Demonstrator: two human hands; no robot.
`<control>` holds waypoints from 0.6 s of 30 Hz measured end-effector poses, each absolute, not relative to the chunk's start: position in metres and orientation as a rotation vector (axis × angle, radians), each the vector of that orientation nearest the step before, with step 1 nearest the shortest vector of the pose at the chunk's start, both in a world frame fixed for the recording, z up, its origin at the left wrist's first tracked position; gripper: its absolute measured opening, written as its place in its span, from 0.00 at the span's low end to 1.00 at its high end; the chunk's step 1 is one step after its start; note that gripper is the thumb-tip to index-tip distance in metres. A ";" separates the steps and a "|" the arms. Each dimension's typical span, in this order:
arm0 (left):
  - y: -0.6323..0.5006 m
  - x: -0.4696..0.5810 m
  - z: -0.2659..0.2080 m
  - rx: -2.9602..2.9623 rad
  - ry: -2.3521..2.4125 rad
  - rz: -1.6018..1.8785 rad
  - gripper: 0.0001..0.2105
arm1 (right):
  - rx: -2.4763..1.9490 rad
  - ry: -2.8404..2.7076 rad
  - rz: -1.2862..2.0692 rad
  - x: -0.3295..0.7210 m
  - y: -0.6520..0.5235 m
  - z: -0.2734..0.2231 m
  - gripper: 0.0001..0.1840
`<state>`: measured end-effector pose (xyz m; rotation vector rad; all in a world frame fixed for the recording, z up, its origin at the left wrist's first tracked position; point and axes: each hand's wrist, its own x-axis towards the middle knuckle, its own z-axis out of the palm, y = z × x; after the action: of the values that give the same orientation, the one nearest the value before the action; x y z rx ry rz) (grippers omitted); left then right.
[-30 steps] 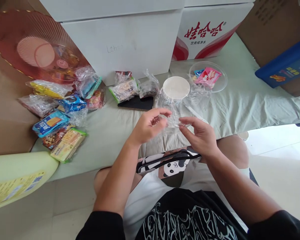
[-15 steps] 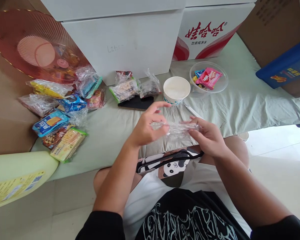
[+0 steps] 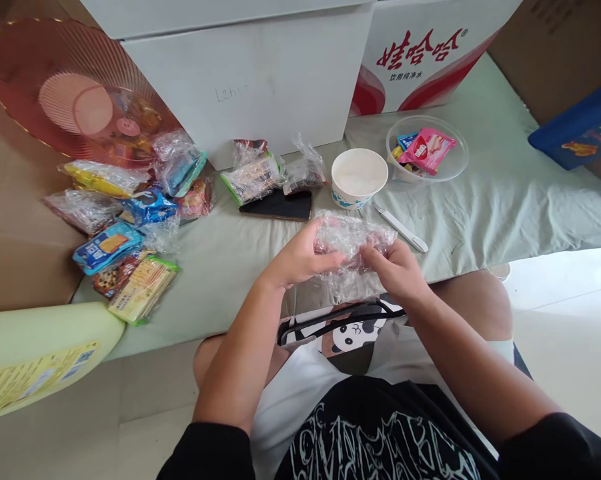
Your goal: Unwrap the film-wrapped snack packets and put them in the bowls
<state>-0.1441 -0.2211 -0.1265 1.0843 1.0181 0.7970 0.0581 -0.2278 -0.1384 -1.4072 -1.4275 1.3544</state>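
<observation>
A crumpled sheet of clear plastic wrap (image 3: pixel 347 233) is spread between my two hands, above the front edge of the cloth-covered surface. My left hand (image 3: pixel 300 257) holds its left side, with some fingers behind the film. On the right side, my right hand (image 3: pixel 390 263) pinches the film between thumb and fingers. Just beyond the wrap stands a white paper bowl (image 3: pixel 359 179) with a blue pattern at its base. A white utility knife (image 3: pixel 401 228) lies to the right of the bowl, near my right hand.
Several wrapped snacks (image 3: pixel 110 243) are piled at the left beside a pink ribbed plate (image 3: pixel 25 87). More packets (image 3: pixel 253 179) lie by a black flat object (image 3: pixel 280 205). A clear plastic bowl (image 3: pixel 453 163) holds snacks. White boxes (image 3: pixel 245 93) stand behind; a pale yellow container (image 3: pixel 45 353) is front left.
The wrap was a narrow twisted strip and is now spread wider between my hands. My left fingers have come down onto it, and my right hand has moved slightly left, uncovering the knife.
</observation>
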 end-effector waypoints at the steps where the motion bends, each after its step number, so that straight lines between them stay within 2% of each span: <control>1: -0.221 -0.146 -0.127 1.100 1.041 0.758 0.24 | -1.417 -1.479 1.365 0.059 -0.227 -0.138 0.16; 4: -0.219 -0.151 -0.128 1.109 1.042 0.680 0.14 | -1.366 -1.522 1.428 0.063 -0.227 -0.138 0.14; 7: -0.218 -0.156 -0.129 1.069 0.937 0.734 0.12 | -1.192 -1.345 1.468 0.067 -0.231 -0.138 0.15; 9: -0.218 -0.159 -0.129 1.038 0.865 0.828 0.10 | -1.088 -1.281 1.524 0.070 -0.233 -0.137 0.11; 11: -0.217 -0.161 -0.128 1.065 0.796 0.870 0.12 | -1.036 -1.297 1.608 0.075 -0.233 -0.135 0.09; 13: -0.215 -0.161 -0.128 1.164 0.778 0.823 0.19 | -1.072 -1.388 1.629 0.079 -0.230 -0.135 0.14; 15: -0.214 -0.159 -0.129 1.341 0.892 0.730 0.24 | -1.226 -1.567 1.531 0.080 -0.228 -0.136 0.17; 16: -0.213 -0.156 -0.130 1.451 1.012 0.715 0.23 | -1.332 -1.668 1.430 0.079 -0.227 -0.138 0.15; 18: -0.214 -0.149 -0.132 1.655 1.340 0.830 0.13 | -1.530 -1.803 1.130 0.076 -0.226 -0.141 0.09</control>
<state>-0.1489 -0.2137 -0.1322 1.6554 1.3402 0.8302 0.0759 -0.2261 -0.1408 -1.5299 -1.8032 1.1299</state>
